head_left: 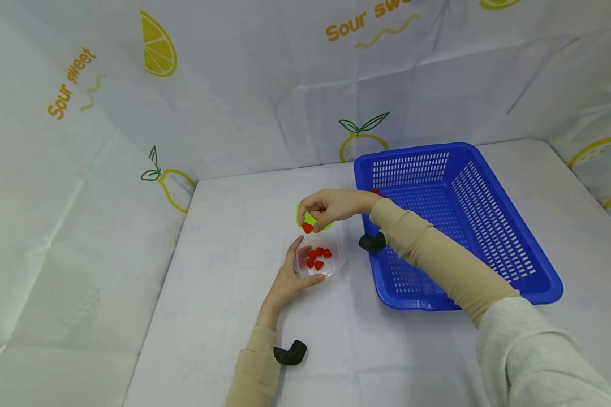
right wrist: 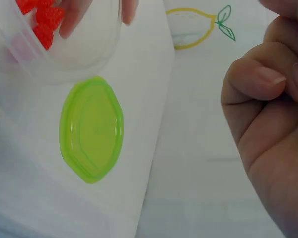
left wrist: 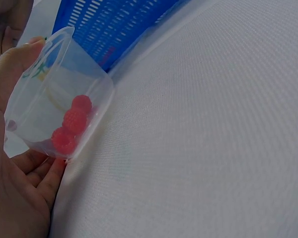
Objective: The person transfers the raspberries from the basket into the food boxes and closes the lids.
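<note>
My left hand [head_left: 285,284] holds a small clear plastic container [left wrist: 64,67], its thumb and fingers spread around the sides. Several red raspberries [head_left: 318,254] lie on the container's bottom. Just above and behind the container, my right hand [head_left: 338,203] pinches one raspberry [head_left: 307,228] between thumb and fingertips. A green lid [right wrist: 92,131] lies flat on the table behind the container, partly covered by the right hand in the head view. The right wrist view shows that hand's curled fingers but barely any of the berry.
A large blue plastic basket [head_left: 460,149] stands to the right, under the right forearm. Something red [head_left: 376,191] shows at its left side, mostly hidden by the wrist. White cloth with lemon prints [head_left: 158,42] covers the walls behind and left of the white table [head_left: 203,294].
</note>
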Available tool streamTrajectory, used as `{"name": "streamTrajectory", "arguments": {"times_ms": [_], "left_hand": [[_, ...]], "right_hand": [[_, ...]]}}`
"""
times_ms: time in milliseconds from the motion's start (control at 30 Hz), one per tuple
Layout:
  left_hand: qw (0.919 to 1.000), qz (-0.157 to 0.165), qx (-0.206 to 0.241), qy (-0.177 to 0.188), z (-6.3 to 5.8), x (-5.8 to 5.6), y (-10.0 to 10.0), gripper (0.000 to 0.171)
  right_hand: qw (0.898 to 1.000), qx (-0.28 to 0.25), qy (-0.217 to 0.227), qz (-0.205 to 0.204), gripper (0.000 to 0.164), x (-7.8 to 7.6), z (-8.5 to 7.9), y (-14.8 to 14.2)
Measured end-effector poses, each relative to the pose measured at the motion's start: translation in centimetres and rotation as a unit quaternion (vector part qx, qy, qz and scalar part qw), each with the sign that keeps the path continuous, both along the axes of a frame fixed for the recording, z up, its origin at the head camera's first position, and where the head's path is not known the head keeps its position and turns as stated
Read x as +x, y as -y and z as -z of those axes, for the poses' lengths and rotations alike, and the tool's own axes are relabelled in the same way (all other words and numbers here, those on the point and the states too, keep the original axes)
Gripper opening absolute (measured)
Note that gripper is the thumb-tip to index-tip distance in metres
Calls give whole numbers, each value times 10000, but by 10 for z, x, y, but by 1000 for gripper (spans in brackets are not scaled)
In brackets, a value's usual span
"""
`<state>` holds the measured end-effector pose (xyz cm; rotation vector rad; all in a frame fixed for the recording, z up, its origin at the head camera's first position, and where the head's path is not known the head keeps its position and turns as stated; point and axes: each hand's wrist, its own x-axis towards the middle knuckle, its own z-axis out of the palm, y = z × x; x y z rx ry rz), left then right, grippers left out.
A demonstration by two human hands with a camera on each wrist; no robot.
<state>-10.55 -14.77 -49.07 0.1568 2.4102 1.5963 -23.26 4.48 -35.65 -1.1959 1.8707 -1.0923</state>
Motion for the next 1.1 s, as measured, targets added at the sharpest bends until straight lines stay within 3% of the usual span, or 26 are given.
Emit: {"name": "streamTrajectory", "arguments": {"times_ms": [133,467,667,1100], "left_hand": [[10000,-17,-62,61,0,0,0,93],[9996,-82,-148,216,0,0,0,94],[9998,-54,-185,63,-2,0,0,94],[9996,-97,-229,117,-2,1,0,93]], "right_hand": [[9996,168,158,-156,23,0,5,7],[9957,885,-128,-222,24,-2,14,18],[9872,1515,-492,-45,24,-4,18,23],[9663,2471,-727,-60,27,-3,27,29]]}}
